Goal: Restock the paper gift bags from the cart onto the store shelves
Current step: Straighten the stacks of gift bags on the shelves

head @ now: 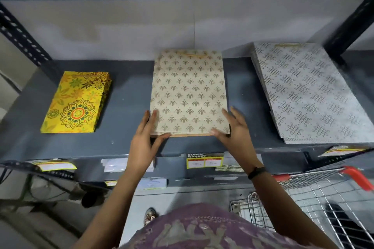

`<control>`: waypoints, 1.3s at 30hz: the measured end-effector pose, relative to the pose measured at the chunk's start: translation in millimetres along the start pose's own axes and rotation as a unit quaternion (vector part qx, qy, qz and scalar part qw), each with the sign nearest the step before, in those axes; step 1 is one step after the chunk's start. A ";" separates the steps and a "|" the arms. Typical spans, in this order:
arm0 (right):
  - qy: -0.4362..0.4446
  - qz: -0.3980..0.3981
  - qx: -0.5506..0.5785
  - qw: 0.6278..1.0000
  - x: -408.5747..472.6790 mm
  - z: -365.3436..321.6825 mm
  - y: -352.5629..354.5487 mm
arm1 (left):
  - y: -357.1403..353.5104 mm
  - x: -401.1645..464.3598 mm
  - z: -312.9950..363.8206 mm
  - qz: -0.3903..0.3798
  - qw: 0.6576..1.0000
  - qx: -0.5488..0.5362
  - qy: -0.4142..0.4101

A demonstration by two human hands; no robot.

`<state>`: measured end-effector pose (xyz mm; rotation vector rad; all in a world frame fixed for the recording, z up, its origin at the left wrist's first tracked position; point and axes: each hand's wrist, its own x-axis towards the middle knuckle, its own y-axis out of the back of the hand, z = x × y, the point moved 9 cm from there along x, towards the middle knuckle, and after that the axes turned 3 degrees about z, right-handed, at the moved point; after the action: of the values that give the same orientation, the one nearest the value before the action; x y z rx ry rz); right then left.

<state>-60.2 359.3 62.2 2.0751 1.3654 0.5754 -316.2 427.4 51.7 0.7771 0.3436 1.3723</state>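
Beige bags (189, 95): flat on shelf (129, 107), long axis pointing away from person; left hand (144, 135) and right hand (232, 127), both unclenched, press their near corners, equally close.

Cream bags (189, 91): flat stack, gold sprig print, mid-shelf, handles to rear; our L hand (144, 137) & R hand (232, 129) touch its near corners.
Yellow bags (78, 103): short stack, floral/mandala print, flat, left, well apart from cream.
Grey-white bags (307, 95): bigger stack, looped-knot print, flat, right end.
Shelf (125, 107): dark grey; we count 3 stacks on it.
Cart (303, 198): wire, red handle, lower right by shelf front.
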 end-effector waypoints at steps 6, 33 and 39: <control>0.019 -0.043 0.059 0.997 2.0 5.9 -5.3 | 5.0 -0.3 -1.2 0.033 0.999 -0.008 0.014; 0.036 -0.008 0.091 0.995 -0.8 8.4 -1.8 | 13.2 -15.8 -1.5 0.105 0.993 -0.046 0.019; 0.039 -0.001 0.071 0.997 1.8 8.6 -0.8 | 14.6 -14.0 1.8 0.100 0.994 -0.032 0.006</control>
<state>-54.6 359.2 55.4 2.1835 1.4927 0.5781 -328.7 413.6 59.8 0.7663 0.2338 1.5694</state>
